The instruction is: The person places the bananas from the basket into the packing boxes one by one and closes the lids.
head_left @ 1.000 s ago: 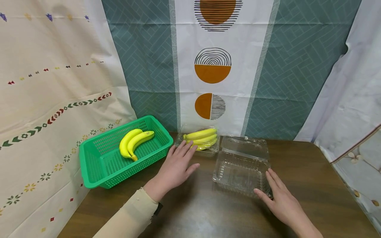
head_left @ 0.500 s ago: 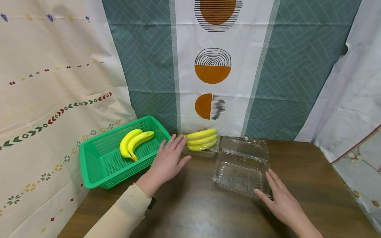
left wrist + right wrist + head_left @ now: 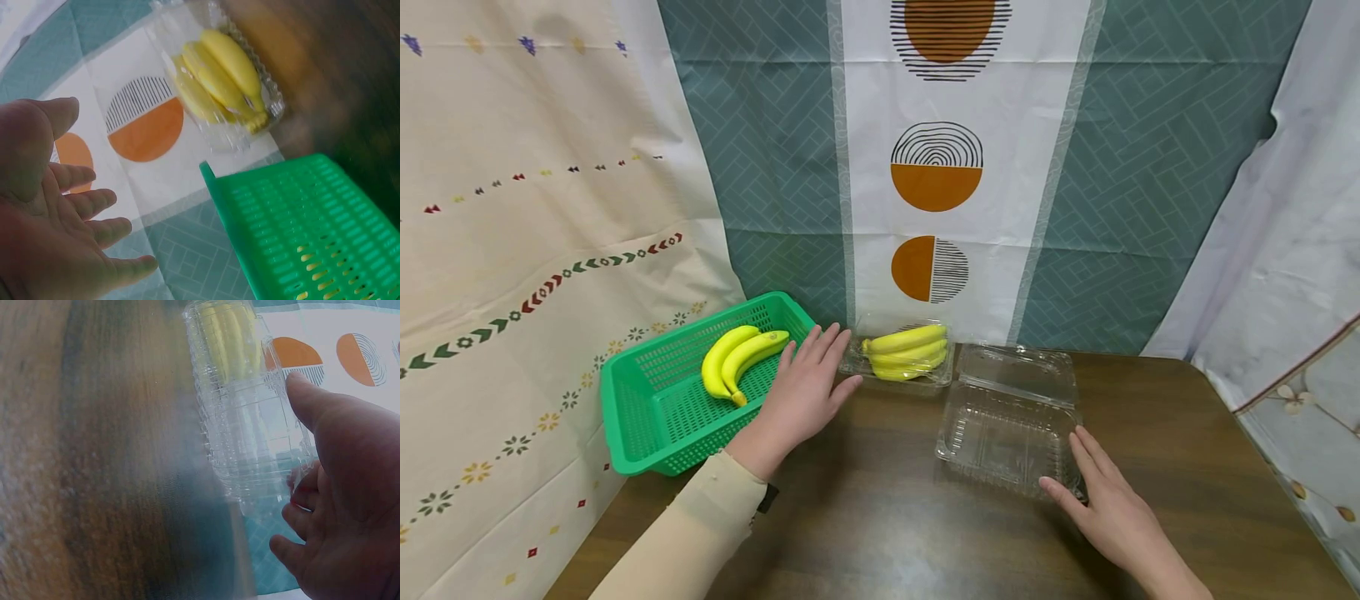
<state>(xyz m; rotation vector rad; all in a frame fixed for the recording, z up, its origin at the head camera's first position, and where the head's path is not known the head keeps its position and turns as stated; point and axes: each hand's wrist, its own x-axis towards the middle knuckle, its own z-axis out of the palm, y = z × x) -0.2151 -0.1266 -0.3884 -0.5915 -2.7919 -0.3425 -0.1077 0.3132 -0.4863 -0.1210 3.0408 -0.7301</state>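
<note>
Left hand (image 3: pixel 801 390): fingers straight and slightly spread, released, with nothing held. In the head view it overlaps the right end of the green basket (image 3: pixel 681 454); the left wrist view shows the fingers apart from the basket's wall.

Banana pair (image 3: pixel 718 362): yellow, lying inside the basket, to the left of the left fingers and well apart from them; stem ends toward the near side.

Filled container (image 3: pixel 942 377): clear plastic, at the back of the surface (image 3: pixel 887 517), just right of the left fingertips and apart from them. Contents: one banana bunch (image 3: pixel 910 357), stems toward the left hand. Whether its lid is fastened cannot be told.

Open container (image 3: pixel 1000 433): clear plastic, ribbed, standing near the filled container, toward the right; lid (image 3: pixel 1018 371) folded back behind the base.

Right hand (image 3: pixel 1108 508): fingers extended, thumb apart, grasping nothing. They lie along the right edge of the open container; whether they touch it cannot be told for certain.

Sleeve (image 3: pixel 681 521): cream, on the left arm, a dark item (image 3: pixel 767 498) at its cuff.

Backdrop (image 3: pixel 775 167): teal and white cloth, orange and black round motifs, behind the surface.
</note>
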